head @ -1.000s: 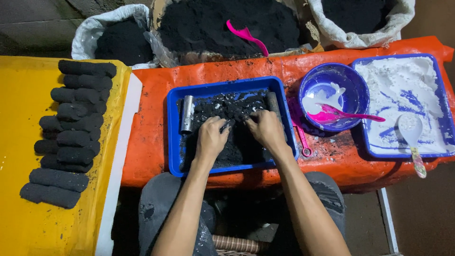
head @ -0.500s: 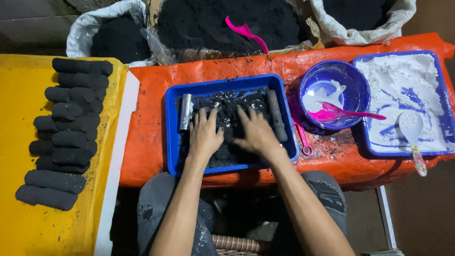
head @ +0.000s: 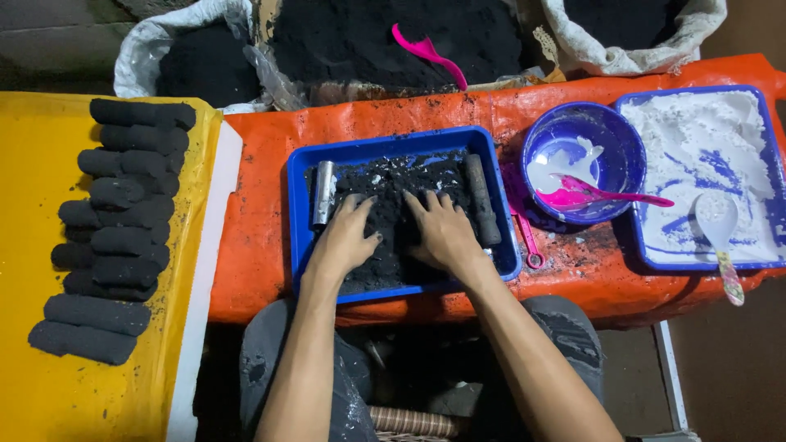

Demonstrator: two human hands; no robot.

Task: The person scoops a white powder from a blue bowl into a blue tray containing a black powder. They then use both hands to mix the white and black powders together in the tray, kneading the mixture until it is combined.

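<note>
We press our left hand (head: 348, 233) and right hand (head: 442, 231), both open and flat, onto the black powdery mix (head: 393, 214) inside the rectangular blue plastic tray (head: 301, 214) on the orange-covered worktop (head: 258, 221).

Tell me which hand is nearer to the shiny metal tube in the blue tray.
Left. The left hand rests on the black mix right beside the metal tube at the tray's left edge. The right hand lies farther off, closer to the dark rod.

One head-worn camera looks steeply down, close above the blue tray (head: 301, 214).
</note>
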